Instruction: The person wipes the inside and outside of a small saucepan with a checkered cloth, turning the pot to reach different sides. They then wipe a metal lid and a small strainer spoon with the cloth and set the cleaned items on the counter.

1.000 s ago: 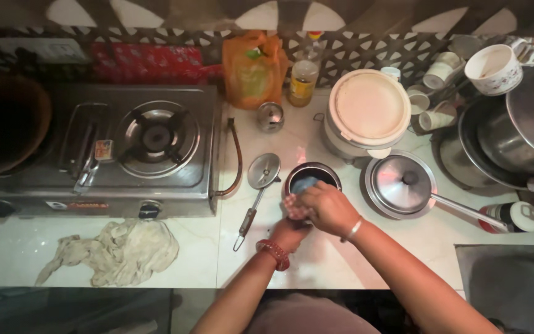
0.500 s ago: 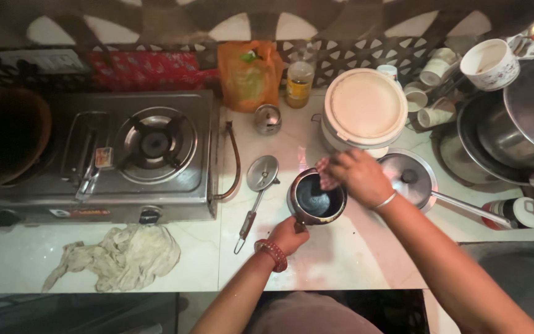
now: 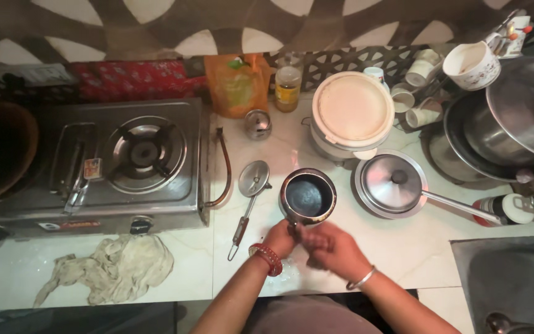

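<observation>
The small dark pot (image 3: 308,196), right of the stove (image 3: 94,164), is gripped at its handle by the closed left hand (image 3: 279,238), while the right hand (image 3: 332,247), fingers curled, is pressed beside it; whether anything is held there cannot be told.

1 small pot (image 3: 307,197), 1 strainer (image 3: 250,192), 1 rag (image 3: 109,267), 1 stove (image 3: 94,164), 2 hands (image 3: 316,242).

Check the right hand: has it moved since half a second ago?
Yes. The right hand has come back from the far rim of the small dark pot, on the side toward the white round lid, to the near side beside the left hand.
</observation>
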